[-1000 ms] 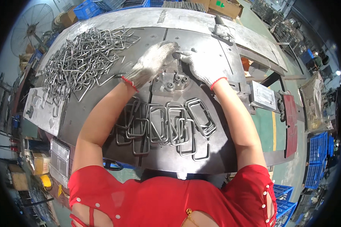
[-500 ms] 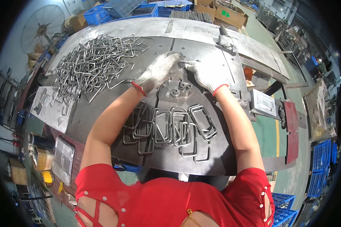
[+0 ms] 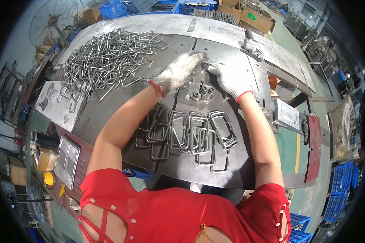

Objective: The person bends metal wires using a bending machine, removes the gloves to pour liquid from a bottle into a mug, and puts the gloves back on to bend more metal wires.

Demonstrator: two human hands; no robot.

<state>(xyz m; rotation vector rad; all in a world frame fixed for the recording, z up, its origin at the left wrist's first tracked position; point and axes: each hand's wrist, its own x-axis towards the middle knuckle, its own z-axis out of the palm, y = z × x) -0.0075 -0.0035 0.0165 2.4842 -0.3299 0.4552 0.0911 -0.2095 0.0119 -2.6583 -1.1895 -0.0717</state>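
Sitting between gloved hands (image 3: 181,72) (image 3: 233,82), metal fixture (image 3: 193,97)

Looking past my metal worktable (image 3: 180,172), there's a big caged fan (image 3: 52,20) at my far left by a pale wall (image 3: 16,44)! Blue crates (image 3: 111,9) line the back, a cardboard box (image 3: 257,19) to their right. Over on my right, green floor (image 3: 286,150), a yellow line (image 3: 298,152) across it, and stacked blue baskets (image 3: 340,178). Bright light washes the tabletop.
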